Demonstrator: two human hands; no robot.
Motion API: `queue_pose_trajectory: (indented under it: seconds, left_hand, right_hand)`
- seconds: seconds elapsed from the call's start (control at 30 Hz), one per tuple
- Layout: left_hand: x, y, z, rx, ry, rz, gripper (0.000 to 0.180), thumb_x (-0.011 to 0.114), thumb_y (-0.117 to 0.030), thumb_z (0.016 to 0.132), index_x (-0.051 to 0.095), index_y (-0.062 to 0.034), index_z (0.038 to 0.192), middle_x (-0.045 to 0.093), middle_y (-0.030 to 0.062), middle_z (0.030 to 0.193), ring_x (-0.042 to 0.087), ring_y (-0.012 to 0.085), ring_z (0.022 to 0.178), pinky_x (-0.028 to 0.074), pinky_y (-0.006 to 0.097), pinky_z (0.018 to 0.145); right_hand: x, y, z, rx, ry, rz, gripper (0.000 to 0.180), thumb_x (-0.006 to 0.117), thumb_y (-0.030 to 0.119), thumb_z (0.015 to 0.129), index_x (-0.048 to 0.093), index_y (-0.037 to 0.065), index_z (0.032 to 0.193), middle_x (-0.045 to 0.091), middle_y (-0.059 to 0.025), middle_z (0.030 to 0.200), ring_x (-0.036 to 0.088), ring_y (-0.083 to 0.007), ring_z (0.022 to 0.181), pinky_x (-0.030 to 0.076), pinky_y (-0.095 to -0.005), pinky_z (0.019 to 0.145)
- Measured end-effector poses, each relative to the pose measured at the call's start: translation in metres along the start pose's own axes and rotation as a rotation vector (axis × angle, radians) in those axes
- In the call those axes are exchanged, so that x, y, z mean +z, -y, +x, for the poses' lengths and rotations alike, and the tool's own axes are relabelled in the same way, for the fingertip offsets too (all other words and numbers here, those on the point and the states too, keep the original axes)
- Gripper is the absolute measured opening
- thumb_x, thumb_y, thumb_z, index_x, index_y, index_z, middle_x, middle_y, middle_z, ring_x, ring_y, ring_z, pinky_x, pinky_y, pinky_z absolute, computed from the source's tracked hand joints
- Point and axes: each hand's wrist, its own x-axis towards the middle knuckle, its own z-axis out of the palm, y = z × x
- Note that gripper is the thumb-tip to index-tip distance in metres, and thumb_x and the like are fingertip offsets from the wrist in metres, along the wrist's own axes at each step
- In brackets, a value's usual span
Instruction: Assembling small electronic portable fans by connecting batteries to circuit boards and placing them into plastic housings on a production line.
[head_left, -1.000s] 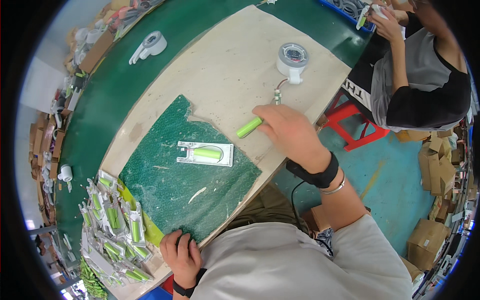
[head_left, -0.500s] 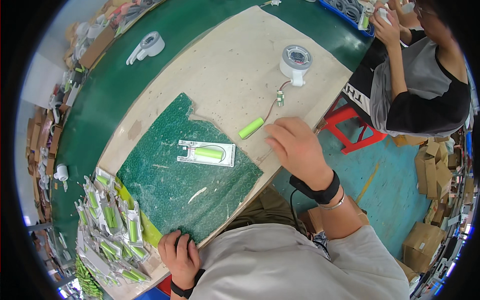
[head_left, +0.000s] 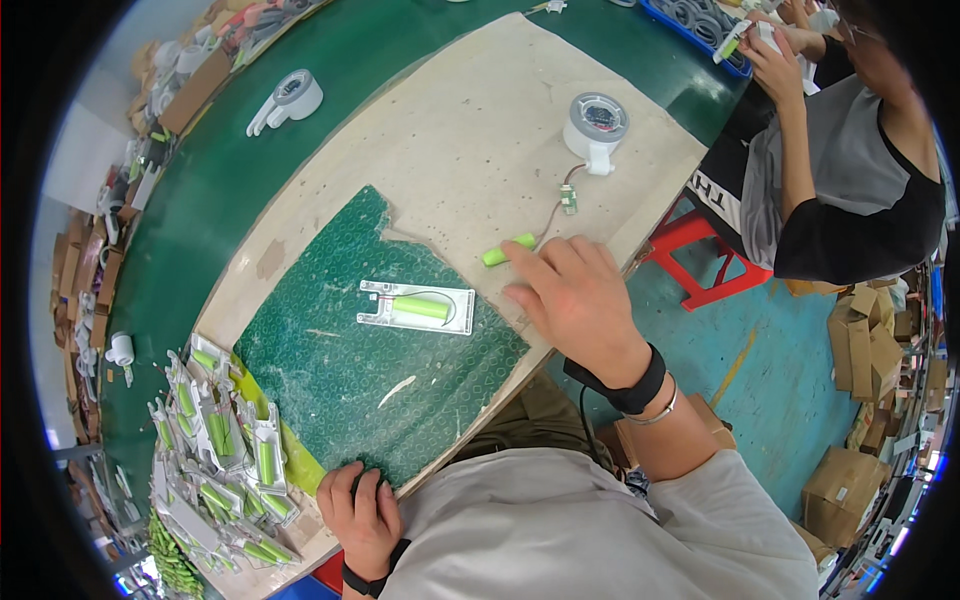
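Note:
My right hand [head_left: 580, 305] hovers over the board, thumb and fingers apart, its index fingertip at a light green cylindrical battery [head_left: 508, 250]. Whether the fingertip touches it is hard to tell. A thin wire runs from the battery to a small green circuit board [head_left: 568, 200], which is wired to a white round housing with a grey rim [head_left: 597, 125]. My left hand [head_left: 360, 515] rests at the near corner of the green mat [head_left: 330, 380], fingers slightly spread; a dark band shows among them. On the mat lies a white tray-like case [head_left: 462, 312] holding another green battery.
A heap of white cases with green batteries [head_left: 220, 470] lies at the left. Another white round part [head_left: 290, 98] sits on the green table beyond the board [head_left: 480, 110]. At the right, a person [head_left: 840, 170] holds a white part near a red stool [head_left: 700, 260].
My right hand has come nearer and slightly left, its index finger now at the battery. The battery, circuit board and round housing have shifted slightly. My left hand stays in place.

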Motion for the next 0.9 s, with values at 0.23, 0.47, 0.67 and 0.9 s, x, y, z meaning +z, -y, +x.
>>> queue_pose_trajectory:
  seconds: [0.23, 0.47, 0.67, 0.9]
  left_hand:
    - [-0.001, 0.001, -0.003, -0.018, -0.013, -0.005, 0.022, 0.060, -0.004, 0.067, 0.057, -0.0029, 0.089, 0.053, 0.0133, 0.097, 0.048, 0.0333, 0.090, 0.040, 0.042, 0.077]
    - [0.002, 0.002, 0.003, 0.014, -0.039, -0.025, 0.023, 0.064, -0.008, 0.066, 0.060, -0.0056, 0.088, 0.055, 0.0107, 0.097, 0.050, 0.0300, 0.089, 0.041, 0.039, 0.077]
    - [-0.001, 0.008, 0.000, 0.003, -0.085, -0.012, 0.024, 0.065, -0.008, 0.065, 0.060, -0.0068, 0.088, 0.055, 0.0082, 0.097, 0.051, 0.0270, 0.088, 0.041, 0.037, 0.075]
    - [-0.004, 0.005, -0.001, 0.021, -0.109, -0.062, 0.023, 0.065, -0.007, 0.064, 0.060, -0.0059, 0.086, 0.055, 0.0091, 0.095, 0.051, 0.0289, 0.088, 0.042, 0.038, 0.074]
  right_hand:
    - [0.001, -0.003, 0.003, 0.063, -0.006, -0.093, 0.036, 0.067, 0.023, 0.068, 0.059, 0.012, 0.102, 0.049, -0.0025, 0.075, 0.049, -0.0192, 0.070, 0.039, -0.0315, 0.064]
    - [-0.025, 0.010, 0.010, 0.138, -0.074, 0.081, 0.027, 0.065, 0.012, 0.070, 0.060, 0.007, 0.096, 0.053, -0.0079, 0.080, 0.051, -0.0254, 0.074, 0.041, -0.0345, 0.063]
    - [-0.006, 0.063, 0.048, -0.066, 0.029, 0.522, 0.019, 0.060, 0.002, 0.073, 0.060, 0.003, 0.092, 0.057, -0.0103, 0.083, 0.054, -0.0292, 0.077, 0.043, -0.0366, 0.067]
    - [0.010, 0.073, 0.057, -0.010, 0.305, 0.575, 0.014, 0.055, 0.003, 0.079, 0.059, 0.002, 0.092, 0.059, -0.0141, 0.095, 0.056, -0.0303, 0.086, 0.045, -0.0329, 0.073]
